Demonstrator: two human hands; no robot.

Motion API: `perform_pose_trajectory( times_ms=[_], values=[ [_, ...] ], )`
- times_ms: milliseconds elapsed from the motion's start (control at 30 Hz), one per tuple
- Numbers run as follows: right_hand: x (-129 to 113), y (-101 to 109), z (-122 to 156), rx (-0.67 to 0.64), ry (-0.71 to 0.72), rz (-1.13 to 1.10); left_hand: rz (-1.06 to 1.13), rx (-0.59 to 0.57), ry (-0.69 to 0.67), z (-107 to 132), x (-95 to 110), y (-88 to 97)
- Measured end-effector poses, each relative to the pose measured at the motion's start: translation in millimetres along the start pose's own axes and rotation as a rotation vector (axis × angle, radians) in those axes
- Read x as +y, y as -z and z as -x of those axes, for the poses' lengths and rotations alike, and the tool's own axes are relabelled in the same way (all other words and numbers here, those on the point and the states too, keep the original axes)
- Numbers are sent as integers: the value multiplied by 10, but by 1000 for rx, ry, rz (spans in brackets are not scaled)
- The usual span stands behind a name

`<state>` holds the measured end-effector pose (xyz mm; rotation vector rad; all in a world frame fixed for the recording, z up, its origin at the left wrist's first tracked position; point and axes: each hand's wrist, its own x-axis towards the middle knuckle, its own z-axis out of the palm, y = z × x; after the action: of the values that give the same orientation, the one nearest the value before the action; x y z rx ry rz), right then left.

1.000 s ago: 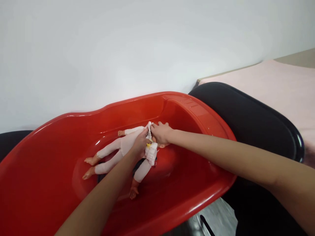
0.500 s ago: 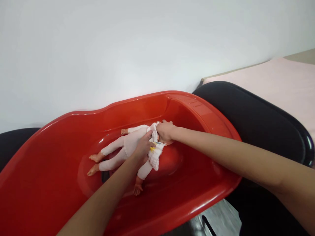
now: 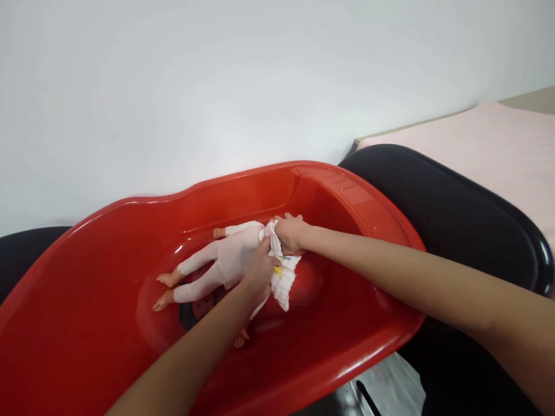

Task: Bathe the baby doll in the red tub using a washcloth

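Note:
A baby doll [image 3: 239,252] in a white long-sleeved outfit lies on its back in a red baby bathtub [image 3: 117,266], its feet to the left. My left hand [image 3: 260,267] reaches over its chest, fingers closed on a white cloth [image 3: 284,286] with yellow and blue print. The cloth is bunched at the doll's face and its loose end hangs toward the near side. Around the doll's head, at the far right of its body, curls my right hand [image 3: 291,234]. Cloth and hands hide most of the head.
A dark round patch [image 3: 187,315] shows on the tub floor beside the doll's legs. To the right stand a black rounded panel [image 3: 455,214] and a pink-covered surface [image 3: 485,150]. A pale wall [image 3: 217,86] rises behind the tub.
My left hand has shifted slightly right and up with the cloth, whose loose end has swung right. More of the dark patch shows by the legs. My right hand stays at the head.

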<state>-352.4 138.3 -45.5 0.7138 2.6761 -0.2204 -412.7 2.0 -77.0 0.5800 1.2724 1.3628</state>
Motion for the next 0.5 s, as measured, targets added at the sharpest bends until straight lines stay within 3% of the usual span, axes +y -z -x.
perform_pose_trajectory(
  times_ms=[100,300,433,500],
  values=[
    [-7,-14,26,10,7,-8,32,46,-30,-75,-3,-35],
    [-15,-47,30,46,-7,-2,40,-12,-40,-220,66,42],
    [-26,-6,43,-4,-16,14,-152,125,18,-87,-10,-3],
    [-37,13,55,-27,-22,30,-317,125,18,-31,-1,33]
  ],
)
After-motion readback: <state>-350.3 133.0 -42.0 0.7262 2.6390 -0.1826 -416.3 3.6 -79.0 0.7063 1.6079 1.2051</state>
